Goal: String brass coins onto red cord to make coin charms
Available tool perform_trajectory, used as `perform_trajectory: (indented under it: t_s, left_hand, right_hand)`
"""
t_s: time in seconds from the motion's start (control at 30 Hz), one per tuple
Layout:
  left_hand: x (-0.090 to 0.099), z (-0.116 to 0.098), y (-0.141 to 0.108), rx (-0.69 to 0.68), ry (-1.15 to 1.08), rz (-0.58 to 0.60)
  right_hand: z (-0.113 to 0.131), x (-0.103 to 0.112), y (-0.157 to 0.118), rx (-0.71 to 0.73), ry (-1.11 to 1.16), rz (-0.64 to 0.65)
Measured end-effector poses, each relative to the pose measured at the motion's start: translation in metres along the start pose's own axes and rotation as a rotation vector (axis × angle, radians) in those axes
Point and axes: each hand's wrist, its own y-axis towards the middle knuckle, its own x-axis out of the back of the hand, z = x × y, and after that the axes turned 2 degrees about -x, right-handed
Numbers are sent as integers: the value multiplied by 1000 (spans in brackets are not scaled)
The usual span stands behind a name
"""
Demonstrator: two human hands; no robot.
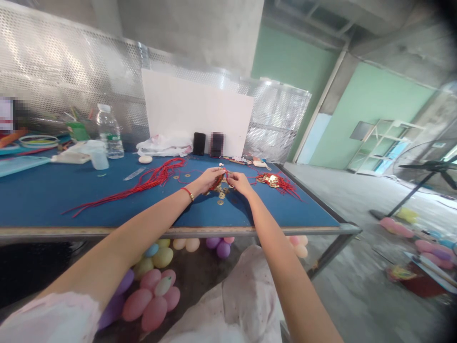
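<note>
The left hand (211, 178) and right hand (240, 182) meet at the middle of the counter (193, 216), fingertips pinching a red cord (225, 173) between them. With twelve o'clock pointing away from the person, gold coins (221, 196) lie loose at six o'clock, just below the hands. The work looks partway along: at three o'clock a pile of coins tied with red cords (274, 180) seems done, while the loose coins and a long bundle of plain red strands (157, 175) at nine o'clock appear left to use. The held cord shows too small to tell its full line; its visible bit stands roughly twelve to six. The plain bundle's long axis runs two to eight o'clock, loose ends toward eight; the tied pile's tails point to four.
</note>
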Motion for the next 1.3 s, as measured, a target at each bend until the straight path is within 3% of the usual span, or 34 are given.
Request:
perform_trajectory:
  t_s: [0.13, 0.27, 0.4, 0.5, 0.57, 0.63, 0.73, 0.93, 1.13, 1.3]
  left_hand:
    - [-2, -6, -4, 25, -33, 27]
    - [1, -6, -2, 14, -57, -18]
    - [6, -6, 2, -45, -109, -124]
    - [9, -6, 4, -38, -97, -178]
    - [11, -5, 5, -26, -69, -211]
    - [11, -3, 5, -27, -50, -216]
    - [10, -2, 5, -26, -39, -191]
    - [10, 0, 5, -19, -37, -190]
    - [13, 2, 8, 15, -13, -186]
    - [21, 0, 13, -65, -27, -428]
  right_hand:
    - [0, -2, -1, 13, -135, 10]
    - [0, -1, -2, -82, -255, -35]
    - [0, 4, -4, -174, -361, -220]
    - [3, 5, -5, -102, -326, -335]
    - [7, 3, -5, 16, -214, -252]
    - [10, -2, -6, 117, -130, -85]
    - [13, -8, -6, 184, -196, 71]
    - [9, -12, -5, 219, -243, 56]
    - [9, -19, -2, 135, 16, 240]
    - [23, -9, -6, -6, 329, 198]
